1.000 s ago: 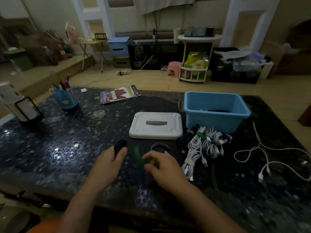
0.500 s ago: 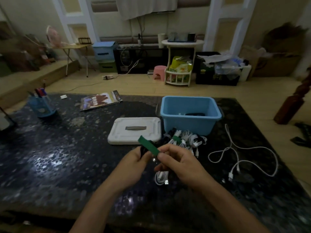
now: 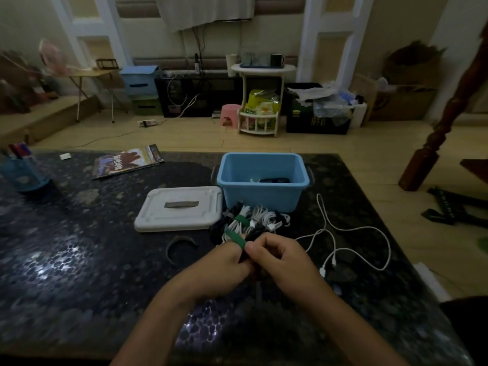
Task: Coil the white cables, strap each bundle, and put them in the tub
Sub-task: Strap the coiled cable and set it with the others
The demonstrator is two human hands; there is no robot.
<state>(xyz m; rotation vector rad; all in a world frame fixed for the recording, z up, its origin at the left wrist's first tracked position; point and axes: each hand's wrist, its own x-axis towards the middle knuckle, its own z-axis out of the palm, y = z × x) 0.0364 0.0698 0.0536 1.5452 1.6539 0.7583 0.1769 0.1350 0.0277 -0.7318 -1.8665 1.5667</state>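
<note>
Blue pen cup (image 3: 22,173) at left edge, white lid (image 3: 179,208) left of centre, left hand (image 3: 224,268) and right hand (image 3: 280,262) at lower centre, fingers pinching green strap (image 3: 235,237), strapped cable bundles (image 3: 253,219) just above, blue tub (image 3: 262,180) upper centre, loose white cable (image 3: 351,239) at right.

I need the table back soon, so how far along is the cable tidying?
Partly done. A pile of coiled cable bundles lies in front of the light blue plastic tub, not yet in it; only something dark shows inside. In hand: the left hand and right hand hold a green strap and a dark item between them. Left: one loose white cable still uncoiled on the dark speckled table.
</note>
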